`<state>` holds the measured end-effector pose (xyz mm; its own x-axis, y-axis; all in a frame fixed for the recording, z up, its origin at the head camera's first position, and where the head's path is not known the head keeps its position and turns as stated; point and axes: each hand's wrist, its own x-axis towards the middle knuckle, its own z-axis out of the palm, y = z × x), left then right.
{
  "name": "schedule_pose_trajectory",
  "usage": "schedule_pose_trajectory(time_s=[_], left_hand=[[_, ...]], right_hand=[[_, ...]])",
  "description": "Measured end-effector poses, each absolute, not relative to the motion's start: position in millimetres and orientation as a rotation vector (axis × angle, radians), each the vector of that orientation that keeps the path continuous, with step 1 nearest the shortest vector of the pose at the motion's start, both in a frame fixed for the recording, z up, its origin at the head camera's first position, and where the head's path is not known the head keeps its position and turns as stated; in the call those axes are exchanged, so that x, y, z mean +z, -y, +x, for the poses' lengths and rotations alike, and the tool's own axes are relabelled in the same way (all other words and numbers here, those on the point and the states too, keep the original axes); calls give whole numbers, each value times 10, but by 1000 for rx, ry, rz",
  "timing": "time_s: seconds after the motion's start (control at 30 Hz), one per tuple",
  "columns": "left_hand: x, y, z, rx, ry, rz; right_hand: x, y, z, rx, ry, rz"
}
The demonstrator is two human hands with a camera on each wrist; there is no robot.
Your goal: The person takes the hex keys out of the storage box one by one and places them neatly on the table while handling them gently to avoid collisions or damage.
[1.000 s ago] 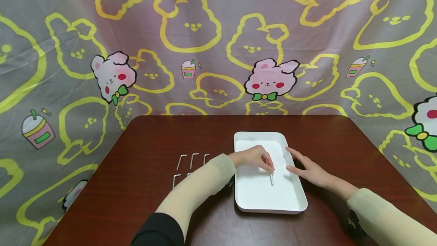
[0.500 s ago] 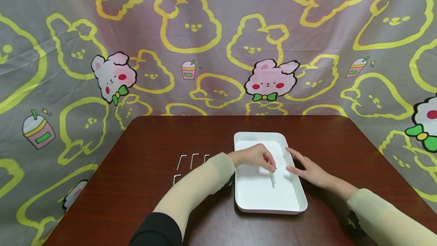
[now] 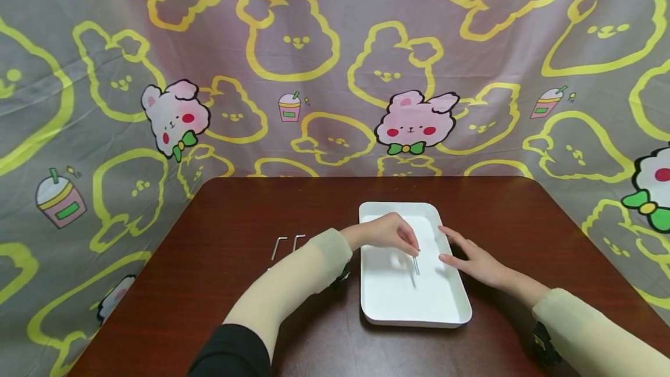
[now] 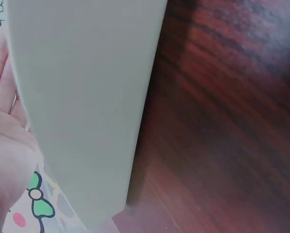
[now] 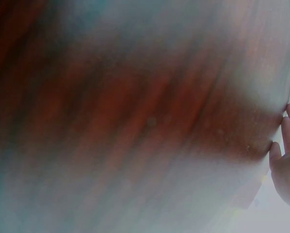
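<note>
A white rectangular tray (image 3: 389, 301) stands on the brown table. Over its floor my left hand (image 3: 384, 231) pinches a small silver hex key (image 3: 416, 265) near its top, the shank pointing down toward me. A faint shadow lies apart from the key on the tray floor. My right hand (image 3: 476, 263) rests at the tray's right rim with its fingers extended against it. The left wrist view shows the tray's outer wall (image 4: 82, 97) and part of my left hand (image 4: 9, 160). In the right wrist view, my right hand (image 5: 286, 165) appears at the edge.
Left of the tray, more hex keys lie on the table, one hex key (image 3: 277, 248) farthest left and another hex key (image 3: 297, 242) beside it; my left forearm covers others. A patterned cloth (image 3: 324, 63) hangs behind the table (image 3: 235, 208).
My left hand has risen slightly and drawn back a little to the left, and the hex key now stands off its shadow. My left forearm covers more of the table keys. The right hand stays put.
</note>
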<state>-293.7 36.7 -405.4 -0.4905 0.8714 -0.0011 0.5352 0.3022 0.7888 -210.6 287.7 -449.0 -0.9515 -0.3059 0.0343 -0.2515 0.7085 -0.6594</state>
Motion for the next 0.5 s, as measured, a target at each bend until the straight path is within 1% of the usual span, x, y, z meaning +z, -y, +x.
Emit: schedule_pose_trajectory(time_s=[0.5], left_hand=[[-3997, -272, -2945, 1046, -2131, 1251]], right_hand=[[-4495, -2882, -2116, -1088, -2824, -469]])
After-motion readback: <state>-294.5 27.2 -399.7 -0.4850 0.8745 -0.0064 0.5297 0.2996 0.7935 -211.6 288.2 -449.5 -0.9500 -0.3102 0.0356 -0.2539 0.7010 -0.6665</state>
